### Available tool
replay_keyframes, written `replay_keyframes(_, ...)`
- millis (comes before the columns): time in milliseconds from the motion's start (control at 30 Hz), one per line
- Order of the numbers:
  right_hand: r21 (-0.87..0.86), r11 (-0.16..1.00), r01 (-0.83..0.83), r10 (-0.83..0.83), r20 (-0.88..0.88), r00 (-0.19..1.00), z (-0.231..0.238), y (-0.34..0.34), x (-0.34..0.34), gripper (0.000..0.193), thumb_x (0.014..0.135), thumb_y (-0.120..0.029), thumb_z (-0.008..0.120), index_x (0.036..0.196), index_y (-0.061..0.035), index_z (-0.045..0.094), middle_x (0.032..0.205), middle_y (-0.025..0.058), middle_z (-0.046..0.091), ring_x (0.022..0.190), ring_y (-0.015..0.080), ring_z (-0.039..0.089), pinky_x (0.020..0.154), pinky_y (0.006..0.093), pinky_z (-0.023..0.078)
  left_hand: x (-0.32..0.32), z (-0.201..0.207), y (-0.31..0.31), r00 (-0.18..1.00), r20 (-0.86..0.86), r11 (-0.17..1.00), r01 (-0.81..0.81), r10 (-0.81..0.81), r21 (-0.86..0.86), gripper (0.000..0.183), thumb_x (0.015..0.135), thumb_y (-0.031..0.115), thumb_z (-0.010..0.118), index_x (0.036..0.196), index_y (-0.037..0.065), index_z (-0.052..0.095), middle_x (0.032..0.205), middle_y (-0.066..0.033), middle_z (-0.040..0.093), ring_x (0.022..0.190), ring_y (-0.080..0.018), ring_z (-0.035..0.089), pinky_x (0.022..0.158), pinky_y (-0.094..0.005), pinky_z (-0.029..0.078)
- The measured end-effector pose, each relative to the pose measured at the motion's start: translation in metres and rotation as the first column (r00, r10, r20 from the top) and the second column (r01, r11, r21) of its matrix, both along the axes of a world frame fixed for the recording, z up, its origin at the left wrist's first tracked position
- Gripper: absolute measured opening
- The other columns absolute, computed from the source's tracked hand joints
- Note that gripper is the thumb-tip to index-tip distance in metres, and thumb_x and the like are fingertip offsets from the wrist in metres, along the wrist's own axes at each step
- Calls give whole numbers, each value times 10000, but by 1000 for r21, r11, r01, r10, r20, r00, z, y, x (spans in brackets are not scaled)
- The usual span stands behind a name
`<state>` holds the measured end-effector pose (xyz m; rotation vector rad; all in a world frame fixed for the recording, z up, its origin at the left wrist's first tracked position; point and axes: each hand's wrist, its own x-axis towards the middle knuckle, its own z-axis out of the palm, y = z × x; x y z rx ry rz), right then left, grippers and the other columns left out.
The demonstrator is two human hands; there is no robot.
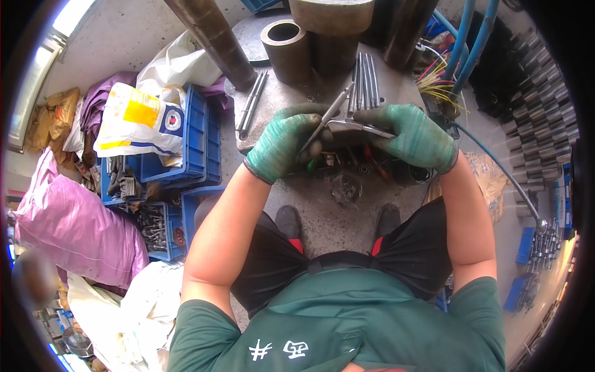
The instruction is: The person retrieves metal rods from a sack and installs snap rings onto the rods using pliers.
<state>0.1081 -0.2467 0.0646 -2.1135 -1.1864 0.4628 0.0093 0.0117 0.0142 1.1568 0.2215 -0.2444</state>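
Observation:
Both my hands wear green knit gloves with dark, soiled fingers. My left hand [279, 142] is closed around a slim grey metal rod [338, 105], which slants up to the right. My right hand [414, 133] is closed on a slender shiny metal piece [359, 126] that reaches toward the left hand; its exact kind is unclear. Behind the hands, several similar rods [368, 84] lie side by side on a worn metal press table [273, 102]. A few more rods [252, 102] rest at its left edge.
A hollow steel cylinder [285, 43] stands beside thick press columns [214, 37]. Blue crates [204, 136] and a purple sack [80, 223] are at the left. Stacked metal parts [542, 118], blue hoses [462, 43] and loose yellow wires [443, 87] are at the right.

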Motion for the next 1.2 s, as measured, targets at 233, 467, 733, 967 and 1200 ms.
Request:
replay_keyframes(233,8,999,34,-34,37,999,1,0,-5,459,935,-133,704,1382,-36,664,1251,235,717,1132,341,725,975,382,566,1,-10,3,996,89,998,24,-18,-58,478,1046,283,643,1404,-26,566,888,-81,725,524,-92,582,429,-188,385)
replay_keyframes(467,21,1000,-14,13,79,997,0,-8,4,463,941,-161,710,1385,-38,665,1287,205,721,1167,310,720,1007,391,554,1,-11,-2,993,102,997,61,-57,-40,500,1065,311,620,1425,-27,545,874,-74,714,494,-84,527,424,-188,358)
replay_keyframes(733,6,996,-87,62,-747,662,18,-10,-4,665,978,-175,692,1579,-20,453,1139,92,718,965,131,676,854,283,565,1,-9,7,997,43,994,71,-67,-88,463,1050,264,605,1407,-27,564,939,-98,725,631,-125,670,521,-210,521)
replay_keyframes(967,125,989,74,-7,-468,884,-16,-13,9,723,920,-223,730,1556,1,471,1176,121,708,1058,201,669,945,342,542,6,-3,2,970,175,924,-219,170,313,338,964,148,704,1255,-22,674,850,-60,675,570,-83,542,497,-208,399)
replay_keyframes(1200,199,851,487,-436,-249,865,-31,-18,38,591,822,-142,705,1359,74,589,1097,136,682,1022,212,637,945,348,514,16,-17,53,908,348,422,-416,232,805,600,903,-38,596,1482,116,586,1012,-145,717,719,-169,665,696,-303,564)
